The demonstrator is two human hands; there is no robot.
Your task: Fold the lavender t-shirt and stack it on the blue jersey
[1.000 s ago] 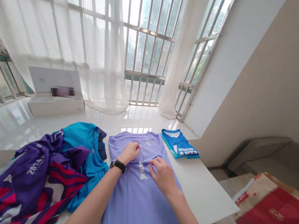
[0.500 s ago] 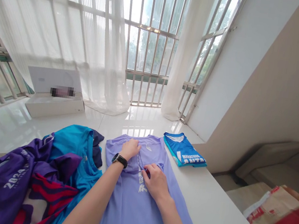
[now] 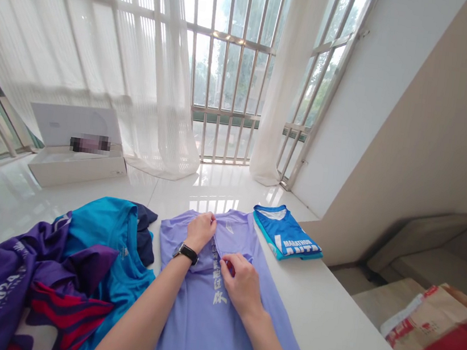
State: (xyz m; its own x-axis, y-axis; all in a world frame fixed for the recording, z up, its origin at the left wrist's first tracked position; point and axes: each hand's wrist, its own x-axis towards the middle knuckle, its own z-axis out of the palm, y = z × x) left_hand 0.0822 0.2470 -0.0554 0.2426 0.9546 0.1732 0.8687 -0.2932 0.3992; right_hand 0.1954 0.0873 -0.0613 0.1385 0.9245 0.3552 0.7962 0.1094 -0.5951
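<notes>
A lavender T-shirt (image 3: 203,337) with white printed characters down its middle lies spread on the white surface. My left hand (image 3: 201,231), a black-strapped watch (image 3: 186,252) on its wrist, pinches the shirt fabric near the collar end. Lower and to the right, my right hand (image 3: 240,284) grips a bit of the same shirt between thumb and fingers. A small raised fold runs between the two hands. Beside the shirt's upper right rests a folded blue shirt (image 3: 288,234) with white lettering, on top of a teal one.
On the left is a loose heap of a teal shirt (image 3: 100,220), a purple shirt (image 3: 10,266) and red-striped fabric (image 3: 69,314). An open white box (image 3: 75,168) stands by the curtained, barred window. A red and beige bag (image 3: 444,340) sits beyond the right edge.
My left hand has closed its fingers on the fabric and lifted it slightly; more of the printed characters now show between the hands. The view has shifted a little.
</notes>
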